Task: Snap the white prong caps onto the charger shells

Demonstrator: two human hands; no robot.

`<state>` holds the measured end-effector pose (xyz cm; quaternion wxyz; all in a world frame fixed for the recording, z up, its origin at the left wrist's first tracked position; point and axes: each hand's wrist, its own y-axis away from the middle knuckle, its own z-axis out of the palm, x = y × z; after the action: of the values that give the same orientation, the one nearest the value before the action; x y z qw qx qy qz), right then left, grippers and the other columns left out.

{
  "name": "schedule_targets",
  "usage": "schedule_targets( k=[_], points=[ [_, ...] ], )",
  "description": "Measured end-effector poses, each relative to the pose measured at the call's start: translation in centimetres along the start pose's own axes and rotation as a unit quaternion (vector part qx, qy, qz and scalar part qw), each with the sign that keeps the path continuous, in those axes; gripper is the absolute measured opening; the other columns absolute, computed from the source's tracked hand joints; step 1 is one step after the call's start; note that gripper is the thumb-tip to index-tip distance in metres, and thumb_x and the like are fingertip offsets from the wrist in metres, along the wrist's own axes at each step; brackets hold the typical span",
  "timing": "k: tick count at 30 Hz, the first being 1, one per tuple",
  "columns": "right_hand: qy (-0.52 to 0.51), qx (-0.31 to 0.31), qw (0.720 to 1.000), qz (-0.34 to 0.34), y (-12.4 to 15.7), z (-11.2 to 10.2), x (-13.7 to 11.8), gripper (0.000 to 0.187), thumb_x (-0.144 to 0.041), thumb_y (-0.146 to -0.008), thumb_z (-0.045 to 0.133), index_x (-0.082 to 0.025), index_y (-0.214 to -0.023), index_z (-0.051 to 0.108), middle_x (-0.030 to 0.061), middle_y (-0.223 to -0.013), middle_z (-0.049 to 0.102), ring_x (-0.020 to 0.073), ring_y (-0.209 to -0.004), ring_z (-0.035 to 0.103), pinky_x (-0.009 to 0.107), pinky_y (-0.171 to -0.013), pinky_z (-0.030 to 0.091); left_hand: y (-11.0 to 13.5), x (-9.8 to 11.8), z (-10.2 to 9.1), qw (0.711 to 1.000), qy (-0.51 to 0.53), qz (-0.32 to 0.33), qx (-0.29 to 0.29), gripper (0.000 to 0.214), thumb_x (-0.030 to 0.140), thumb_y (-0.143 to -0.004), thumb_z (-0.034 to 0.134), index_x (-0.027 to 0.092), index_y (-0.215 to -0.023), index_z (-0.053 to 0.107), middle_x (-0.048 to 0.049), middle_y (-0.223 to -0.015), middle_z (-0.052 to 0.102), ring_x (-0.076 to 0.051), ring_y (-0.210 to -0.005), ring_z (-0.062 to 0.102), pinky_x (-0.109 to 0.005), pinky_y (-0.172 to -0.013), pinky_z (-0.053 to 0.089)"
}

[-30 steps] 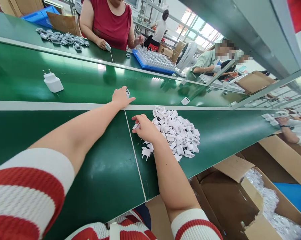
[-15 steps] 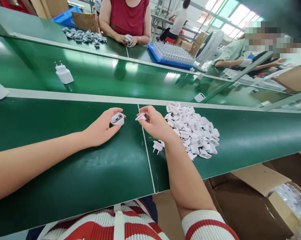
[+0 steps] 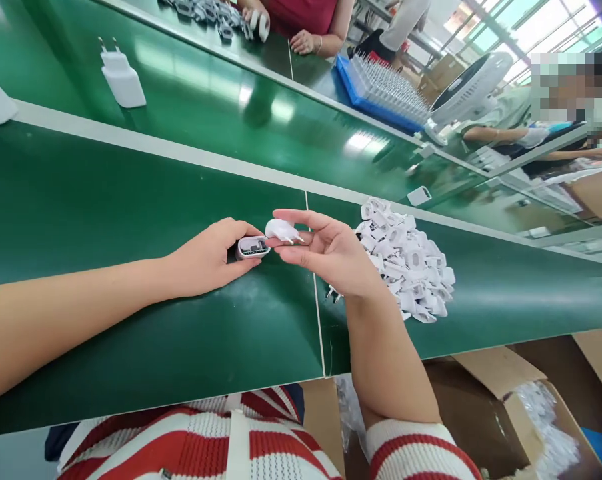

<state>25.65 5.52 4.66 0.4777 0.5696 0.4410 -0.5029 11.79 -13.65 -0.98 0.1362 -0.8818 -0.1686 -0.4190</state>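
My left hand (image 3: 208,257) is closed around a small white charger shell (image 3: 252,247), its open end with dark contacts facing me. My right hand (image 3: 328,252) pinches a white plug cap (image 3: 282,231) with metal pins between thumb and fingers, right beside the shell. Both hands hover just above the green table (image 3: 131,333). A heap of white plug caps (image 3: 411,260) lies on the table directly right of my right hand.
Two finished white chargers (image 3: 121,77) ride on the green conveyor belt (image 3: 205,113) at the far left. Across the belt a person in red works by grey parts (image 3: 201,10) and a blue tray of pins (image 3: 381,87). A white fan (image 3: 468,90) stands far right. Open cardboard boxes (image 3: 485,413) sit below the table edge.
My left hand came back from the conveyor belt with the shell. My right hand lifted a plug cap from the heap and brought it up next to the shell.
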Motion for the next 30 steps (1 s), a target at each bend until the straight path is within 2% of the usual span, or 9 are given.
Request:
schedule_targets(
  k=[3,4,6,9,13,16,19,25,30],
  points=[
    [0.11,0.063,0.991,-0.034,-0.1,0.8,0.5,0.03,-0.044,-0.09,0.077,-0.021,-0.11,0.077,0.0013,-0.086,0.077,0.016,-0.077,0.074,0.031,-0.074,0.064,-0.2,-0.1,0.0,1.0,0.002,0.021,0.014,0.038,0.051,-0.09,0.066,0.024,-0.115,0.073,-0.0063,-0.113,0.072,-0.027,-0.106,0.066,-0.039,-0.093,0.055],
    [0.156,0.086,0.982,-0.061,-0.1,1.2,0.7,0.026,-0.045,-0.093,0.073,-0.022,-0.103,0.078,0.0014,-0.085,0.076,0.0155,-0.077,0.073,0.031,-0.072,0.063,-0.3,-0.1,0.0,0.999,0.002,0.027,0.021,0.035,0.051,-0.088,0.067,0.025,-0.11,0.075,-0.0055,-0.114,0.073,-0.027,-0.107,0.066,-0.039,-0.093,0.055],
    [0.235,0.113,0.958,-0.115,-0.1,1.8,1.1,0.021,-0.042,-0.097,0.069,-0.024,-0.098,0.08,0.0025,-0.095,0.077,0.0173,-0.09,0.072,0.033,-0.079,0.062,-0.5,-0.2,0.0,0.999,0.004,0.028,0.03,0.03,0.05,-0.086,0.07,0.026,-0.102,0.078,-0.0039,-0.114,0.072,-0.027,-0.109,0.066,-0.038,-0.092,0.055],
    [0.304,0.111,0.932,-0.162,-0.2,2.5,1.7,0.015,-0.033,-0.096,0.07,-0.029,-0.107,0.079,0.0018,-0.11,0.076,0.0189,-0.105,0.07,0.037,-0.091,0.061,-0.6,-0.4,0.1,0.999,0.013,0.024,0.032,0.026,0.048,-0.084,0.07,0.026,-0.095,0.078,-0.0022,-0.111,0.072,-0.027,-0.108,0.066,-0.036,-0.089,0.055],
    [0.343,0.127,0.912,-0.186,-0.8,3.2,2.7,0.015,-0.029,-0.097,0.069,-0.028,-0.108,0.079,0.0022,-0.111,0.078,0.0199,-0.105,0.072,0.04,-0.099,0.059,-0.6,-0.7,0.2,0.999,0.013,0.024,0.028,0.025,0.049,-0.084,0.067,0.026,-0.091,0.077,-0.0013,-0.109,0.071,-0.027,-0.109,0.065,-0.036,-0.091,0.053],
    [0.333,0.141,0.916,-0.175,-1.0,3.2,3.1,0.015,-0.03,-0.096,0.069,-0.027,-0.109,0.077,0.0024,-0.113,0.079,0.0209,-0.105,0.073,0.04,-0.099,0.06,-0.6,-0.8,0.2,0.999,0.01,0.028,0.027,0.027,0.051,-0.085,0.065,0.026,-0.089,0.076,-0.0017,-0.108,0.071,-0.028,-0.109,0.065,-0.037,-0.09,0.053],
    [0.348,0.13,0.912,-0.172,-0.9,2.9,2.8,0.012,-0.029,-0.094,0.072,-0.026,-0.105,0.077,0.0009,-0.109,0.08,0.0205,-0.102,0.074,0.04,-0.098,0.06,-0.6,-0.8,0.2,0.999,0.006,0.034,0.025,0.026,0.05,-0.085,0.065,0.027,-0.088,0.077,-0.0011,-0.107,0.071,-0.028,-0.109,0.065,-0.037,-0.089,0.053],
    [0.468,0.13,0.845,-0.224,-0.5,2.6,2.2,0.011,-0.025,-0.096,0.067,-0.028,-0.101,0.077,0.0006,-0.101,0.08,0.0231,-0.107,0.07,0.043,-0.101,0.055,-0.6,-0.8,0.2,0.999,0.004,0.036,0.028,0.026,0.05,-0.085,0.066,0.027,-0.089,0.077,-0.0009,-0.107,0.071,-0.028,-0.109,0.065,-0.037,-0.088,0.053],
    [0.455,0.17,0.825,-0.29,-0.8,2.7,2.4,0.009,-0.025,-0.097,0.066,-0.026,-0.098,0.074,0.002,-0.097,0.079,0.0226,-0.097,0.071,0.041,-0.094,0.055,-0.6,-0.9,0.3,0.999,0.001,0.026,0.025,0.029,0.05,-0.086,0.065,0.024,-0.093,0.077,-0.0021,-0.107,0.069,-0.028,-0.108,0.065,-0.037,-0.089,0.052]
  ],
)
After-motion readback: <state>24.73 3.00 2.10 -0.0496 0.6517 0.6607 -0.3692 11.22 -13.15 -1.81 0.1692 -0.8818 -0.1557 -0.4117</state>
